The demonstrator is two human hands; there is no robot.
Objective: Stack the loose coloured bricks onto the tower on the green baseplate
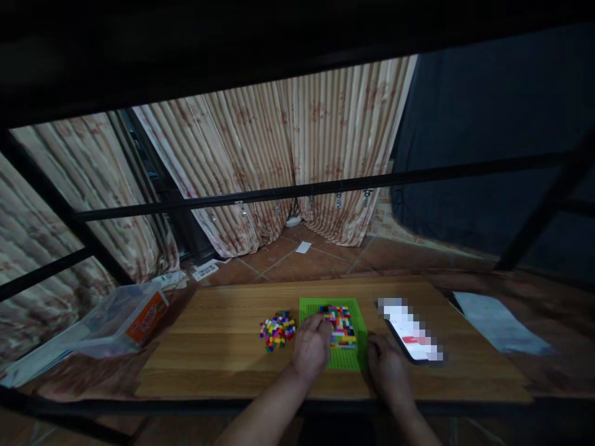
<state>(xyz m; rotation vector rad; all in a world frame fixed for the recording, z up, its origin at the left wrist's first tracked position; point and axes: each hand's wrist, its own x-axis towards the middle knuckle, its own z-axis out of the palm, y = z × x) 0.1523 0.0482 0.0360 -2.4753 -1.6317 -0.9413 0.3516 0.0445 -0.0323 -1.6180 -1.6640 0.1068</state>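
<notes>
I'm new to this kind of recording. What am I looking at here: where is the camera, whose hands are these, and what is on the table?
No machine here: a person works with two bare hands, and the one picture comes from a camera worn on the head, looking forward and down. The wooden table holds a green baseplate with a patch of coloured bricks on it, a loose pile of small bricks to its left and a phone, screen blurred out, to its right. The left hand rests on the baseplate, fingertips at the patch; the right hand rests at the baseplate's right edge, beside the phone. Whether either holds a brick is too small to tell. A clear plastic box lies beyond the table's left end.
</notes>
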